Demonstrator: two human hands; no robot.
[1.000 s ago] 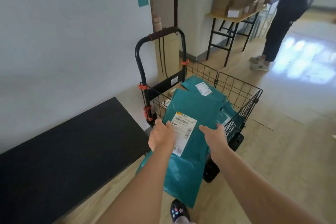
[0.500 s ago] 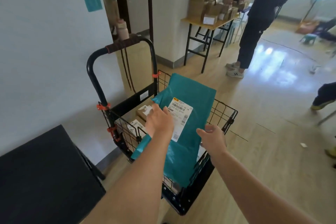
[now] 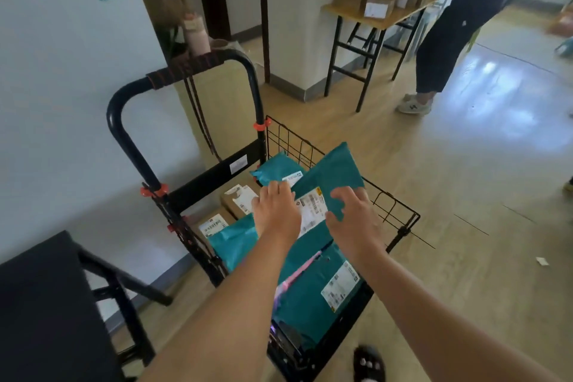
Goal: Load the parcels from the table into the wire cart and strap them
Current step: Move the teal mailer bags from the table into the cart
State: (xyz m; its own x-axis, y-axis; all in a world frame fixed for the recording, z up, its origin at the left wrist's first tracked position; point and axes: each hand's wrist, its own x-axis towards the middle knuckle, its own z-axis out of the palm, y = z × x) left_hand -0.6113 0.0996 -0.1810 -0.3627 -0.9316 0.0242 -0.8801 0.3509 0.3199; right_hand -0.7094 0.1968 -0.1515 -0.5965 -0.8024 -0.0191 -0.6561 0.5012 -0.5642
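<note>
A black wire cart (image 3: 400, 217) with a tall black handle (image 3: 124, 109) stands in front of me. Inside lie several teal mailer bags and two brown boxes (image 3: 240, 200). The top teal parcel (image 3: 331, 174), with a white label, lies slanted across the load, its far end propped on the cart's back wire. My left hand (image 3: 277, 211) presses flat on its label side. My right hand (image 3: 353, 217) lies on its right part, fingers spread and slightly bent. Another teal parcel (image 3: 313, 298) with a label fills the near end. A dark strap (image 3: 198, 112) hangs from the handle.
A black table (image 3: 40, 313) stands at the lower left, close to the cart. Farther back a wooden table (image 3: 381, 17) carries several cardboard boxes, and a person in dark clothes (image 3: 459, 28) stands beside it. The white wall (image 3: 55, 96) runs along the left; wooden floor lies to the right.
The teal parcel has gone down from above the cart onto the load inside it. Both my hands followed it down and now lie on top of it.
</note>
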